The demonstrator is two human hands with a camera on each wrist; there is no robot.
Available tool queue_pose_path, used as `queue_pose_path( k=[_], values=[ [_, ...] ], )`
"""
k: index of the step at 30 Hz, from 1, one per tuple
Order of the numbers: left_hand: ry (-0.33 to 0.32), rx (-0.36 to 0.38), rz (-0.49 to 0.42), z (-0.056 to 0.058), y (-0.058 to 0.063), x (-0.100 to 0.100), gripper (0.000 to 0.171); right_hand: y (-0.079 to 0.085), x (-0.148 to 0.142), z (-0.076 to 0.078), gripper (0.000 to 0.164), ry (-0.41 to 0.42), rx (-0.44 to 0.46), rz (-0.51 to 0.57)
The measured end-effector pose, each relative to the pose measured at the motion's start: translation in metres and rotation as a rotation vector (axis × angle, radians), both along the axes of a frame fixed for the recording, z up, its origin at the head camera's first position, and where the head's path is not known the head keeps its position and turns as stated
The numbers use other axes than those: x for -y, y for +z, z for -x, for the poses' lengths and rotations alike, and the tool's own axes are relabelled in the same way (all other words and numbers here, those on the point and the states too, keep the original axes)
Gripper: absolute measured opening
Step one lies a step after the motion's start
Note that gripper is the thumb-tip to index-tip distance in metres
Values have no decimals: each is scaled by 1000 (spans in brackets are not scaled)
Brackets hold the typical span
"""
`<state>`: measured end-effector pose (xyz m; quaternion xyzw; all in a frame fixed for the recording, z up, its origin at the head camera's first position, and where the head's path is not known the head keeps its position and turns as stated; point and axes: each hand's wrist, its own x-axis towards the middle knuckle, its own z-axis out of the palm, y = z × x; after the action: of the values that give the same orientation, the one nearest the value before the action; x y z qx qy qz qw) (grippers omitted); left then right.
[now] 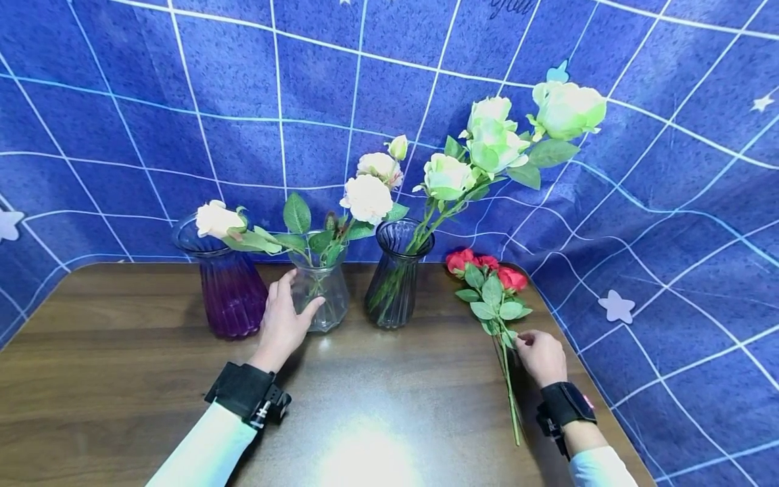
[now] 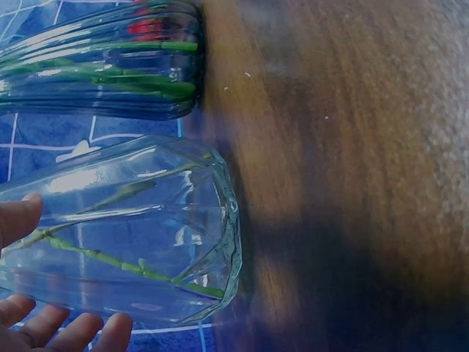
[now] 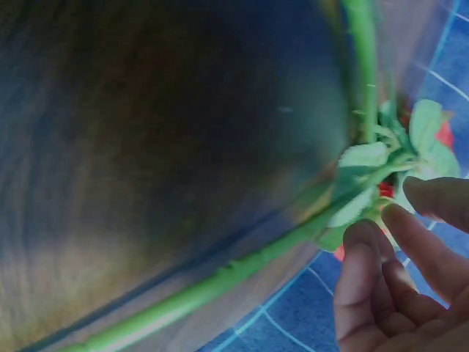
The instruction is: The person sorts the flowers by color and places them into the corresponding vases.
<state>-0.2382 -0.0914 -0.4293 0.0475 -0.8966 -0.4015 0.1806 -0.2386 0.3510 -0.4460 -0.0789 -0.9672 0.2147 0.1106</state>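
On the brown counter [image 1: 122,352], I can see from far away three glass vases in a row. The left hand [image 1: 284,325] is spread next to the clear vase [image 1: 333,301], with its thumb in front of the glass; the fingers are loose, and I cannot tell if they touch it. White flowers [image 1: 367,198] stand in that vase, and one leans over the purple vase [image 1: 234,301]. The dark vase [image 1: 392,291] holds pale green roses [image 1: 493,145]. Over on the right side lies a bunch of red flowers [image 1: 493,294] with long green stems. The right hand [image 1: 544,357] has bent fingers right by its leaves; I cannot tell if they pinch one. Up top on the blue cloth [image 1: 243,81], I can read the word "you" [image 1: 511,6] in dark curly letters.
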Motion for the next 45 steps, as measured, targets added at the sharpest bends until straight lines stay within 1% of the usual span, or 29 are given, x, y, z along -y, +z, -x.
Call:
queue_pose_path(
  k=[3,6,11,15,21,26,29,36,39,45],
  values=[
    [-11,4,5,0,0,1,72,-5,-2,1,22,11,45,-22],
    [-16,5,8,0,1,1,72,-8,-2,1,21,16,62,-42],
    [-9,-12,13,0,2,1,73,-6,0,3,20,29,45,-54],
    [-9,-5,11,0,2,1,73,-6,2,4,20,26,47,-68],
    [-9,3,7,0,3,2,74,-9,4,11,18,41,33,-111],
    [-11,8,9,-2,4,1,74,-6,8,15,17,64,26,-145],
    [-11,-2,17,-2,3,0,73,-5,11,18,16,76,21,-160],
    [-13,-31,16,-2,2,0,72,-6,13,22,15,94,38,-167],
    [-13,-29,12,-2,1,-1,72,-7,13,23,14,97,43,-169],
    [-11,-20,3,-5,-3,2,73,-10,16,27,14,112,20,-166]
  ],
)
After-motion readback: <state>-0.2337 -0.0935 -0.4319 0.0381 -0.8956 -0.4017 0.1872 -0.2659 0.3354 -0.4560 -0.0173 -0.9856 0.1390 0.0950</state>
